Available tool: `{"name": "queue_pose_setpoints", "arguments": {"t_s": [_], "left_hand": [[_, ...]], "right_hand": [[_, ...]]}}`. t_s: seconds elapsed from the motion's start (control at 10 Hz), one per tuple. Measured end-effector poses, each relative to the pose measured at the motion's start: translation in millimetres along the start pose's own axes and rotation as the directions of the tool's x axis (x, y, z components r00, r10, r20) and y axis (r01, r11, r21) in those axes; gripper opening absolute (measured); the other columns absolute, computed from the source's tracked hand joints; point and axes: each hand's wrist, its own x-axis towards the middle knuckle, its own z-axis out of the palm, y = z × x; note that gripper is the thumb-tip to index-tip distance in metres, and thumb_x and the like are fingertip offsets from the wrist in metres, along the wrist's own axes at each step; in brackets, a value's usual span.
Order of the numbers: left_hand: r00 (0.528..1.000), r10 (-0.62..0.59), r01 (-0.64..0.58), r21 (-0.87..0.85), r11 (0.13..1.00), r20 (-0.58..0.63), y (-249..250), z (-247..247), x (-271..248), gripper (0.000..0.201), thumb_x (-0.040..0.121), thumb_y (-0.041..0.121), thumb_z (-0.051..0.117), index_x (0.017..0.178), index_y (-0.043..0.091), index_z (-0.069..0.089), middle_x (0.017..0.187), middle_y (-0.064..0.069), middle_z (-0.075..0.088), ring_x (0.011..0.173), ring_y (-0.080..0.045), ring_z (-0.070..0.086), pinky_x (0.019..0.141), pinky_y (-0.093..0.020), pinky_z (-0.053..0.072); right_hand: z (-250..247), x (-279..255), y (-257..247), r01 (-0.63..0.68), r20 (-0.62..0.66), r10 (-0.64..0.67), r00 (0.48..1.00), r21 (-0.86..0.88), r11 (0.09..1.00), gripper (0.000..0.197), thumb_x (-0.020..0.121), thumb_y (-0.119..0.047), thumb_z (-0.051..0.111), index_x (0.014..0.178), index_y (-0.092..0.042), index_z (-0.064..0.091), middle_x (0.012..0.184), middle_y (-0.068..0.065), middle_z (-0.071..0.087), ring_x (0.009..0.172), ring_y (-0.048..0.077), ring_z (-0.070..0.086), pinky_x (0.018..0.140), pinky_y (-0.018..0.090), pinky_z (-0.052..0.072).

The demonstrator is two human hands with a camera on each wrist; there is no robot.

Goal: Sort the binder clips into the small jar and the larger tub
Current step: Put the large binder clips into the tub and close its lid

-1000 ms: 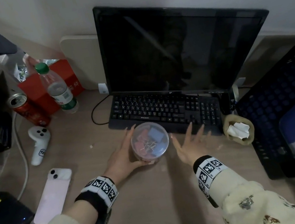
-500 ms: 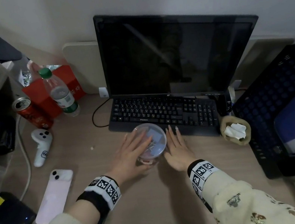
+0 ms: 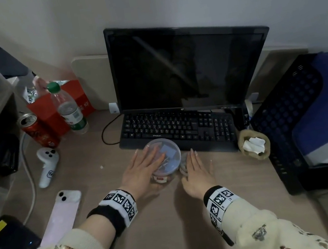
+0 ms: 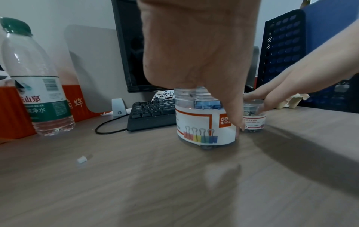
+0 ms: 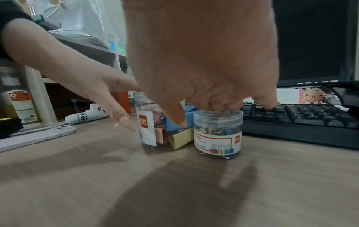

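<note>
two lidded clip containers, one hand on each

item 1: larger tub (image 3: 165, 157), clear plastic w/ lid on, upright on desk (image 3: 175, 221) just in front of keyboard (image 3: 178, 126). holds big coloured binder clips (image 5: 174, 133) (blue, pink, yellow seen thru wall). left hand (image 3: 142, 167) lies directly over it: palm and straight fingers flat on lid, thumb (image 4: 231, 112) down the near side wall. fingers spread, not curled round.

item 2: small jar (image 5: 218, 132), clear, lid on, upright, touching or just beside tub on its right; cannot tell which. small clips inside. right hand (image 3: 197, 169) sits on top: fingers (image 5: 223, 106) bent, tips pressing on lid, thumb hanging beside jar toward tub. whether it grips the lid rim: cannot tell.

relation: each container is straight under its own hand, axis vertical; left nearer tub, right nearer jar. no loose clips seen on desk.

judgement: both lids shut, so opening looks like the next step; a top-down twist or lift per hand needs fingers to wrap the rim first.

nearby: water bottle (image 3: 69, 110), phone (image 3: 62, 212).
</note>
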Motion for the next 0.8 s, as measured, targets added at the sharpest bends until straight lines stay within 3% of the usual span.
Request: {"name": "queue_pose_setpoints", "arguments": {"t_s": [0.1,0.2,0.4,0.5,0.6,0.7,0.8], "left_hand": [[1.0,-0.005,0.004,0.03,1.0,0.03,1,-6,-1,0.099,0.088,0.067,0.051,0.151,0.034,-0.019,0.164,0.006,-0.024,0.15,-0.02,-0.025,0.121,-0.041,-0.019],[0.999,-0.01,0.009,0.03,1.0,0.053,1,-7,-1,0.099,0.088,0.069,0.049,0.143,0.036,-0.025,0.164,0.004,-0.023,0.151,-0.021,-0.024,0.122,-0.044,-0.018],[0.994,-0.004,0.002,0.022,1.0,0.108,5,-24,-1,0.102,0.084,0.071,0.053,0.157,0.033,-0.009,0.167,0.007,-0.013,0.151,-0.019,-0.023,0.119,-0.044,-0.021],[0.991,0.004,-0.01,0.045,0.999,0.135,11,-35,-3,0.103,0.084,0.07,0.053,0.159,0.028,-0.005,0.167,0.005,-0.013,0.151,-0.02,-0.024,0.122,-0.048,-0.016],[0.991,0.002,-0.004,0.014,1.0,0.135,13,-46,-4,0.105,0.083,0.066,0.059,0.159,0.027,-0.002,0.168,0.004,-0.009,0.154,-0.021,-0.013,0.124,-0.048,-0.01],[0.997,0.0,0.006,-0.08,0.997,0.082,10,-56,-3,0.105,0.081,0.064,0.065,0.159,0.027,0.005,0.168,0.003,0.001,0.155,-0.024,0.0,0.125,-0.047,-0.001],[1.0,-0.02,0.018,-0.219,0.975,-0.006,5,-79,1,0.104,0.08,0.055,0.072,0.159,0.029,0.01,0.167,0.003,0.01,0.154,-0.024,0.009,0.125,-0.045,0.013]], "right_hand": [[0,-6,4,0.04,0.017,-0.04,0.999,-0.017,0.999,0.072,0.099,-0.035,0.029,0.151,-0.009,-0.014,0.158,0.004,-0.024,0.145,0.014,-0.021,0.115,0.049,-0.015],[-3,-15,7,0.057,0.023,-0.056,0.998,-0.026,0.998,0.071,0.1,-0.035,0.028,0.151,-0.008,-0.012,0.159,0.004,-0.019,0.146,0.015,-0.019,0.115,0.047,-0.015],[-10,-32,11,0.059,0.01,-0.059,0.998,-0.013,0.998,0.071,0.099,-0.035,0.032,0.153,-0.01,-0.007,0.161,0.004,-0.015,0.147,0.014,-0.014,0.116,0.045,-0.012],[-16,-39,14,0.059,-0.006,-0.059,0.998,-0.025,0.998,0.071,0.099,-0.036,0.033,0.153,-0.011,-0.005,0.161,0.003,-0.015,0.147,0.015,-0.014,0.119,0.045,-0.008],[-27,-44,15,0.059,-0.029,-0.06,0.998,-0.012,0.998,0.071,0.098,-0.035,0.035,0.154,-0.012,-0.003,0.16,0.002,-0.017,0.147,0.015,-0.015,0.119,0.045,-0.005],[-40,-47,16,0.064,-0.072,-0.062,0.995,0.024,0.998,0.069,0.099,-0.034,0.036,0.154,-0.012,0.001,0.16,0.001,-0.017,0.147,0.014,-0.015,0.118,0.044,-0.004],[-64,-47,12,0.104,-0.201,-0.086,0.976,0.078,0.992,0.068,0.099,-0.035,0.039,0.154,-0.013,0.005,0.161,0.0,-0.013,0.147,0.014,-0.012,0.121,0.042,0.0]]}}
